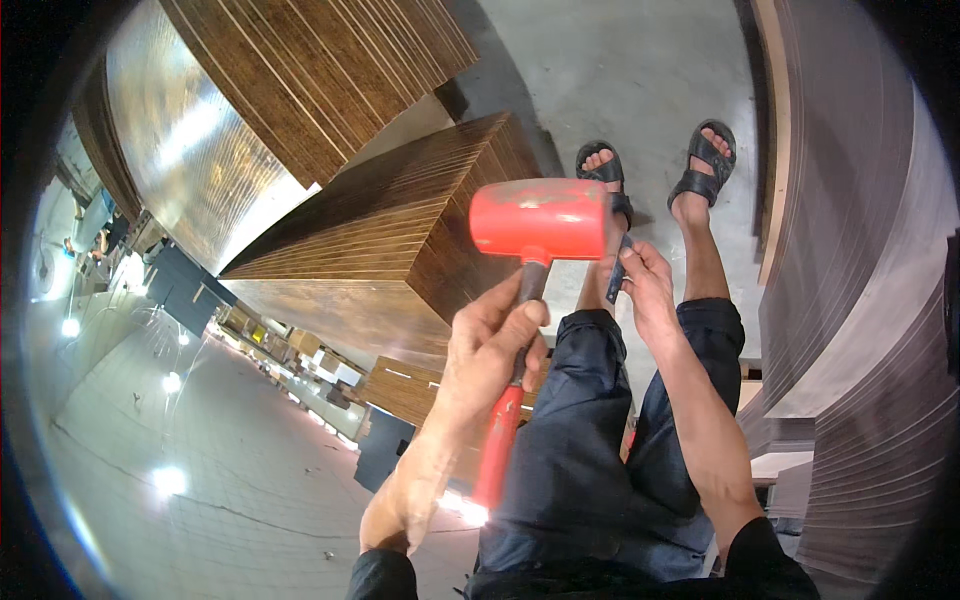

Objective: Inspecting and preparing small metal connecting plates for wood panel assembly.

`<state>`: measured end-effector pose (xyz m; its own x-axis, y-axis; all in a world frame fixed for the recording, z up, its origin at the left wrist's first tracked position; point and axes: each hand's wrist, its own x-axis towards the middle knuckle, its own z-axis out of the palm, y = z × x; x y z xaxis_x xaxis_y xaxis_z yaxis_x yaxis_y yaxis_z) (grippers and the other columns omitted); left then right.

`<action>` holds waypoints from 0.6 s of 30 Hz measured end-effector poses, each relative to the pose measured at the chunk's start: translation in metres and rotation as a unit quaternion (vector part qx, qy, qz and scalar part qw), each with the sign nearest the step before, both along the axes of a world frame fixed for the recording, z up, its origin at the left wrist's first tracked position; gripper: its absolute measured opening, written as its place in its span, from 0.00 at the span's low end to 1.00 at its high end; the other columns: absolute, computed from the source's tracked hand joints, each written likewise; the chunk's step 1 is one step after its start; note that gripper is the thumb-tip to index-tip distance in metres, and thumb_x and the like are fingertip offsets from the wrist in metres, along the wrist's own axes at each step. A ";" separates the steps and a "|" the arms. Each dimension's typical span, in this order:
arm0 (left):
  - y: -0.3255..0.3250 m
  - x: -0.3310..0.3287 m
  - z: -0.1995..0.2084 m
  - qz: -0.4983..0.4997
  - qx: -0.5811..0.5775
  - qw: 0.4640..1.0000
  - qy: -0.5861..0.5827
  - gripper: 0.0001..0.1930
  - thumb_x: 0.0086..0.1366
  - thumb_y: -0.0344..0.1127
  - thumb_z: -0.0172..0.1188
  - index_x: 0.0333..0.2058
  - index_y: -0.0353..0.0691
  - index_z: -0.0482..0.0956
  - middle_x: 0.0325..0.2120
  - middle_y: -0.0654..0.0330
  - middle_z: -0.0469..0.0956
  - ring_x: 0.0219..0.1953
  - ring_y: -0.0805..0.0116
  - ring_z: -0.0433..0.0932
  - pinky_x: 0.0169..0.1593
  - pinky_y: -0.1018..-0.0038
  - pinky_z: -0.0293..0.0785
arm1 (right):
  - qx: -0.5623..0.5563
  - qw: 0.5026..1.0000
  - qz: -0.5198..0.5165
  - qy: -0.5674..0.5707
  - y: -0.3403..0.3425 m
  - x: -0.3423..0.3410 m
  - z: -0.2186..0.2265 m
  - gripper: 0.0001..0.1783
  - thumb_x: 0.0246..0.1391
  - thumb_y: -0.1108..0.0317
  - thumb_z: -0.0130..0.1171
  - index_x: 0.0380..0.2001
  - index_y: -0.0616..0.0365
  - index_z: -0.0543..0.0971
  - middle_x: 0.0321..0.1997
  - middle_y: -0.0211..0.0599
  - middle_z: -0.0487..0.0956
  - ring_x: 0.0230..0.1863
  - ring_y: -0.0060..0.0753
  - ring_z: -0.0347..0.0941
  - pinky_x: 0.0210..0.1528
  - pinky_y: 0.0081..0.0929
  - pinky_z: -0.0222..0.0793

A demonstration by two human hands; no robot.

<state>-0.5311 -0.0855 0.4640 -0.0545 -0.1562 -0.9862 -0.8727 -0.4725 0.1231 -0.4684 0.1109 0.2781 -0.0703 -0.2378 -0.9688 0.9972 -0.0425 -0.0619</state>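
Note:
My left hand (487,345) is closed around the dark upper part of the handle of a rubber mallet (536,222). The mallet has a scuffed red cylindrical head, held upward, and a red lower grip that points down past my wrist. Just right of the mallet's head, my right hand (650,288) pinches a slim dark flat metal bar (618,274) with small holes near its lower end. Whether the bar touches the mallet's head I cannot tell. Both hands are raised in front of my legs.
A stack of brown wood-grain panels (365,235) stands to my left, with another panel stack (325,75) beyond it. Tall grey-brown panels (835,130) line my right side. My feet in black sandals (703,165) stand on the grey floor (610,70) between them.

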 end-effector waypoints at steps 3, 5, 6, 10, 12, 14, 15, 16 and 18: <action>-0.007 0.005 -0.004 0.039 0.028 0.999 -0.014 0.14 0.72 0.36 0.52 0.50 0.31 0.74 0.16 0.62 0.70 0.14 0.74 0.69 0.20 0.77 0.66 | 0.005 1.000 0.003 -0.006 -0.005 0.000 0.003 0.09 0.68 0.63 0.51 0.41 0.57 0.75 0.36 0.35 0.82 0.37 0.23 0.78 0.42 0.23 0.73; -0.007 0.005 -0.011 0.032 -0.006 0.999 -0.027 0.12 0.72 0.36 0.52 0.46 0.32 0.75 0.15 0.62 0.70 0.13 0.73 0.68 0.19 0.77 0.65 | 0.013 1.000 -0.005 -0.010 -0.005 -0.001 0.000 0.09 0.68 0.64 0.51 0.41 0.57 0.75 0.36 0.35 0.82 0.37 0.23 0.78 0.42 0.23 0.73; -0.002 0.004 -0.012 0.037 -0.024 0.999 -0.027 0.11 0.73 0.36 0.52 0.42 0.32 0.75 0.14 0.63 0.69 0.12 0.74 0.67 0.18 0.78 0.63 | 0.011 1.000 0.006 -0.005 -0.002 0.002 0.000 0.09 0.68 0.64 0.50 0.41 0.59 0.75 0.37 0.38 0.82 0.36 0.27 0.78 0.43 0.27 0.73; 0.010 -0.006 -0.009 0.055 -0.029 0.998 -0.007 0.13 0.73 0.36 0.52 0.46 0.31 0.75 0.18 0.63 0.71 0.14 0.77 0.67 0.17 0.80 0.63 | 0.001 1.000 0.003 -0.009 -0.005 -0.002 0.001 0.08 0.68 0.64 0.51 0.40 0.55 0.75 0.36 0.35 0.82 0.37 0.23 0.77 0.41 0.22 0.72; 0.010 -0.004 -0.004 0.054 -0.017 0.998 0.008 0.15 0.73 0.36 0.53 0.49 0.30 0.74 0.22 0.63 0.72 0.16 0.79 0.68 0.17 0.80 0.65 | 0.005 1.000 0.003 -0.013 -0.004 0.001 0.004 0.08 0.68 0.64 0.51 0.40 0.56 0.75 0.36 0.35 0.82 0.37 0.23 0.77 0.41 0.22 0.72; 0.002 0.007 -0.011 0.065 -0.045 0.997 0.003 0.13 0.73 0.36 0.52 0.47 0.30 0.74 0.21 0.63 0.71 0.16 0.78 0.68 0.18 0.80 0.66 | 0.008 1.000 0.000 -0.007 -0.004 -0.002 0.001 0.08 0.68 0.63 0.51 0.40 0.56 0.75 0.37 0.35 0.82 0.37 0.23 0.77 0.41 0.22 0.71; -0.002 0.010 -0.012 0.076 -0.073 0.994 -0.006 0.12 0.73 0.35 0.51 0.45 0.31 0.75 0.19 0.64 0.70 0.16 0.78 0.69 0.19 0.80 0.66 | 0.002 1.000 0.004 -0.006 -0.003 -0.003 0.001 0.08 0.68 0.63 0.51 0.40 0.56 0.75 0.37 0.35 0.82 0.37 0.23 0.77 0.41 0.22 0.71; -0.009 0.010 -0.009 0.040 -0.035 0.998 -0.025 0.11 0.73 0.35 0.51 0.41 0.31 0.74 0.22 0.63 0.71 0.16 0.78 0.69 0.19 0.79 0.66 | -0.004 1.000 0.006 -0.006 -0.004 -0.002 0.001 0.09 0.68 0.63 0.51 0.40 0.56 0.75 0.37 0.35 0.82 0.37 0.23 0.78 0.41 0.23 0.71; -0.006 0.007 -0.005 0.051 -0.006 0.999 -0.012 0.11 0.73 0.36 0.52 0.42 0.31 0.75 0.21 0.63 0.72 0.16 0.77 0.69 0.19 0.79 0.66 | -0.007 1.000 0.011 -0.002 -0.004 -0.001 0.000 0.09 0.68 0.62 0.51 0.40 0.56 0.75 0.37 0.36 0.82 0.37 0.23 0.78 0.41 0.23 0.71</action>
<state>-0.5240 -0.0918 0.4586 -0.0148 -0.1725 -0.9849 -0.8223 -0.5583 0.1101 -0.4694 0.1073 0.2780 -0.0601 -0.2528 -0.9656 0.9982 -0.0216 -0.0565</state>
